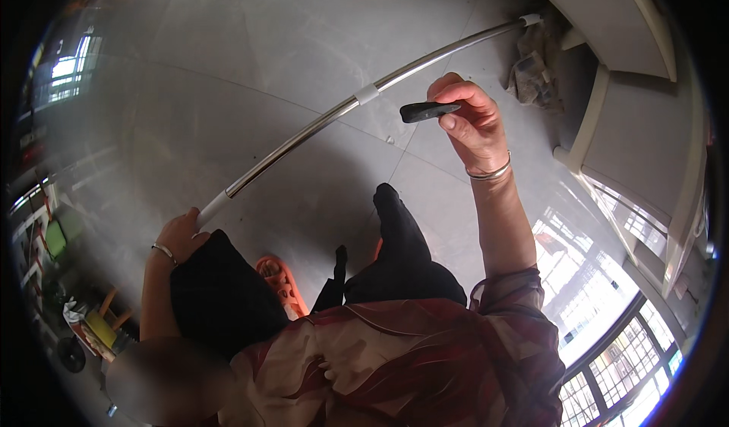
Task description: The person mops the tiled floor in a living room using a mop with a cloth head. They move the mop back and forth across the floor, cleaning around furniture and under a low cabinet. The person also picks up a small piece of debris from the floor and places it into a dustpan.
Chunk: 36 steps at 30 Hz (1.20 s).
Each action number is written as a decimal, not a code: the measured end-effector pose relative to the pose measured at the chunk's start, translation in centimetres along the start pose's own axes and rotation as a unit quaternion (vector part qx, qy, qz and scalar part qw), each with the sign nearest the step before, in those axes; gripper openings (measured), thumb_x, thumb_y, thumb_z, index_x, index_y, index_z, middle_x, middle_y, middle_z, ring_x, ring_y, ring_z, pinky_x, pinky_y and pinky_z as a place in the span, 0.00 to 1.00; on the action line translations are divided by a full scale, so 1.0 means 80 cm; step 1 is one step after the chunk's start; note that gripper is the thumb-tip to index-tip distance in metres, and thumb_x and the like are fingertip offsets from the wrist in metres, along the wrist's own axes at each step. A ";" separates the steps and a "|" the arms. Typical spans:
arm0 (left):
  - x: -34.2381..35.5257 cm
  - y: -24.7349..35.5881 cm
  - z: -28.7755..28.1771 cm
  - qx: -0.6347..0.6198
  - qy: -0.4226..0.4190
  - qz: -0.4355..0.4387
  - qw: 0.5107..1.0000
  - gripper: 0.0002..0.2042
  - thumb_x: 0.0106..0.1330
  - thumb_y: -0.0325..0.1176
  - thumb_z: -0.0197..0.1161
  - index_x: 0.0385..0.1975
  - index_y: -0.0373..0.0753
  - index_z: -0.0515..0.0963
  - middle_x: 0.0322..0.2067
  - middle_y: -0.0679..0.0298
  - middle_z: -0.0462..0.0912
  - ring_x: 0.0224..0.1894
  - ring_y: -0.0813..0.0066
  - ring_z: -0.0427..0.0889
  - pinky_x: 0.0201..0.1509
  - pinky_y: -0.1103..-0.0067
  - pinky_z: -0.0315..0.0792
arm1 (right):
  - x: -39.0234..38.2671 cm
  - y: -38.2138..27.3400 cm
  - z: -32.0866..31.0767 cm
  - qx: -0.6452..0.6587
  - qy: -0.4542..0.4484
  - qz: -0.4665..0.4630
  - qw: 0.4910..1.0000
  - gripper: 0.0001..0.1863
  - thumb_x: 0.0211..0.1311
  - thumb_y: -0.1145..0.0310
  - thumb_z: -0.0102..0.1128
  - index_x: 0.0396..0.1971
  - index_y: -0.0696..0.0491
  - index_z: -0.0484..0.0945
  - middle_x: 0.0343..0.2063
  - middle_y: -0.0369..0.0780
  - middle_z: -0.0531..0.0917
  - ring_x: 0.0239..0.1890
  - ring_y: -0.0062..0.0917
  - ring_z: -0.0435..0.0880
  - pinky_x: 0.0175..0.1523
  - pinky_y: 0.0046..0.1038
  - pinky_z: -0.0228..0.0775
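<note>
My left hand [182, 237] grips the white lower end of a long steel pole [296, 138], which has a white sleeve [367, 93] partway along and reaches diagonally across to the upper right. My right hand [471, 127] is raised beside the pole, pinching a small, flat, dark oblong piece [421, 112] between thumb and fingers. At the pole's far end, which has a white fitting [531, 19], a crumpled dull beige item [531, 77] lies on the floor; what it is I cannot tell.
Grey tiled floor [228, 32] lies around my legs and an orange slipper [277, 279]. Pale furniture [638, 153] lines the right side. At the left edge stand assorted items, including a green piece [55, 238] and a small yellow stool [102, 324]. Barred windows [623, 358] show at lower right.
</note>
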<state>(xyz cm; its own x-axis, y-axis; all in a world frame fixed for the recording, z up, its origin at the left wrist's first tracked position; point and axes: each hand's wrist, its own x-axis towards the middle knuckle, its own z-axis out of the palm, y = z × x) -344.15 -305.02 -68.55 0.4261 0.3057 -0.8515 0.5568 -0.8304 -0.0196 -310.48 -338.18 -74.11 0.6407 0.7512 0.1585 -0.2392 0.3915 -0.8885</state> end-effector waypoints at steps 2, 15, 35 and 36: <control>0.000 0.002 -0.001 0.006 -0.001 -0.008 1.000 0.16 0.53 0.36 0.60 0.36 0.35 0.66 0.29 0.51 0.78 0.35 0.53 0.77 0.41 0.66 0.69 | 0.000 -0.002 0.002 0.012 0.006 0.015 1.000 0.11 0.50 0.78 0.60 0.37 0.59 0.75 0.35 0.41 0.78 0.37 0.23 0.77 0.45 0.23 0.68; 0.004 0.004 0.003 0.045 0.016 -0.037 0.998 0.15 0.54 0.36 0.59 0.35 0.35 0.66 0.29 0.50 0.77 0.34 0.52 0.77 0.40 0.65 0.70 | -0.021 0.040 -0.010 -0.110 0.081 0.105 0.985 0.09 0.53 0.76 0.58 0.35 0.58 0.76 0.33 0.41 0.81 0.36 0.22 0.79 0.41 0.22 0.72; 0.013 0.019 0.039 0.043 -0.140 0.048 0.988 0.19 0.54 0.40 0.57 0.41 0.34 0.67 0.33 0.51 0.77 0.37 0.53 0.77 0.43 0.67 0.69 | -0.032 0.082 0.054 0.249 0.121 0.248 0.928 0.13 0.61 0.77 0.47 0.46 0.60 0.70 0.43 0.50 0.76 0.41 0.29 0.79 0.45 0.27 0.76; 0.021 0.020 0.047 0.062 -0.134 0.083 0.986 0.17 0.55 0.39 0.56 0.41 0.35 0.68 0.33 0.53 0.78 0.38 0.54 0.77 0.43 0.67 0.70 | -0.027 0.081 0.065 0.270 0.119 0.251 0.922 0.13 0.60 0.76 0.47 0.46 0.59 0.70 0.43 0.50 0.76 0.42 0.30 0.79 0.45 0.28 0.75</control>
<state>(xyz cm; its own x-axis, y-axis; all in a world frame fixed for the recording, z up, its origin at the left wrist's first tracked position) -345.16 -307.57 -71.99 0.2918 0.0412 -0.9556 0.3971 -0.9141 0.0818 -317.19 -334.49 -77.98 0.4778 0.7965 -0.3705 -0.8358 0.2823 -0.4710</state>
